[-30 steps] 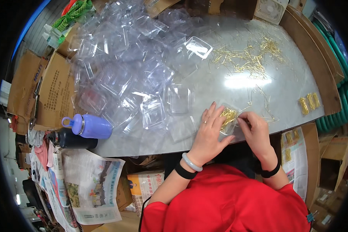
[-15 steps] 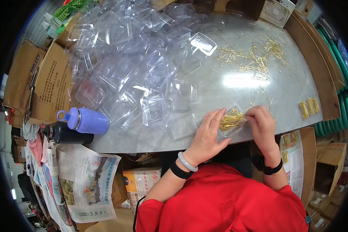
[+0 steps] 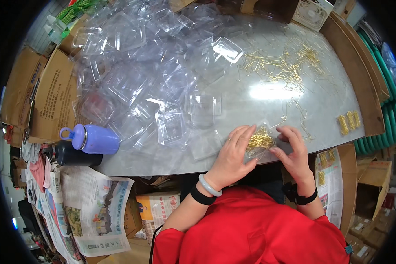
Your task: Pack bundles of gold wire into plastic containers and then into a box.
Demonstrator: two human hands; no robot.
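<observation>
Gold wire hooks (image 3: 260,139) lie heaped in a small clear plastic case (image 3: 253,154) at the table's near edge. Around the case's left side curls my left hand (image 3: 234,152), fingers on its far side and thumb on the near side, steadying it. At the right side is my right hand (image 3: 294,153), its fingers bent and apart from the thumb, with nothing between them; the thumb is close to the case's edge. Beyond both hands, more loose gold hooks (image 3: 284,68) are scattered over the grey tabletop.
A large pile of clear plastic cases (image 3: 136,79) covers the table's left half. A purple bottle (image 3: 97,139) and a black bottle (image 3: 77,153) stand at the near left. Three hook bundles (image 3: 350,121) lie at the right, beside a cardboard rim (image 3: 361,70). A small fan (image 3: 311,14) stands behind.
My right hand has opened from a pinch at the hooks and drawn slightly toward me. The left hand stays at the case, and the whole view has shifted a little.
</observation>
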